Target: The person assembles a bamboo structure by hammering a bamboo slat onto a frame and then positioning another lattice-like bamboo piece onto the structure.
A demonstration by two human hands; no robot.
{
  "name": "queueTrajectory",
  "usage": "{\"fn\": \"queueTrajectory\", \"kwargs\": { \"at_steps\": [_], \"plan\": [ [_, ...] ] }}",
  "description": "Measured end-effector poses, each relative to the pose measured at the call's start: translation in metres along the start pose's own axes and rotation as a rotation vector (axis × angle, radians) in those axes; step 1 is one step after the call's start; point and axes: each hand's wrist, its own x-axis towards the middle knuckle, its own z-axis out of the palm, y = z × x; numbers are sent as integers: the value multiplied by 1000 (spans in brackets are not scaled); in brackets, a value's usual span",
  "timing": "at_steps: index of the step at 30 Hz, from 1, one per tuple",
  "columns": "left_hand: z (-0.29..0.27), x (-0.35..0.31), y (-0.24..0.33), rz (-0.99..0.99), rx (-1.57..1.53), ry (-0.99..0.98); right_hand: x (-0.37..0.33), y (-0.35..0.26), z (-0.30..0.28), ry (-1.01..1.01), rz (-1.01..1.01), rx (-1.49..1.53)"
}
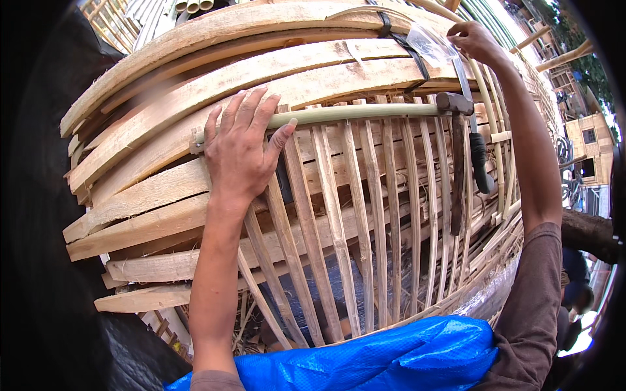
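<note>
My left hand (240, 144) lies over the left end of a pale green split-bamboo rail (365, 112), fingers spread and thumb stretched out. Below the rail runs a row of narrow upright bamboo slats (340, 241). At the upper right, my right hand (475, 40) has its fingers bent together beside a clear plastic bag (430, 45); whatever they hold, if anything, is hidden. A hammer (459, 163) hangs at the rail's right end, head up and dark handle down. Next to it hangs a long metal blade with a black handle (479, 159).
Stacked rough wooden planks (156, 137) fill the space behind the slats, with a black strap (417, 62) across some. Blue plastic sheeting (391, 352) lies close to me. Bamboo poles (193, 5) lie at the back. A person (574, 287) shows partly at the right edge.
</note>
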Motion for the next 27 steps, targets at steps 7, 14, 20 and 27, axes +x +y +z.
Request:
{"fn": "queueTrajectory", "kwargs": {
  "at_steps": [7, 14, 20, 27],
  "plan": [
    [-7, -3, -2, -40, 6, -22, 40, -28, 38, -212, 105, -327],
    [-8, -1, 3, -46, -29, -19, 34, -35, 32, -216, 35, -324],
    [-8, -1, 2, -35, -43, -4, 24, -49, 33, -194, 132, -349],
    [-6, -2, 1, -33, -51, 15, 32, -43, 38, -174, 131, -363]
  ]
}}
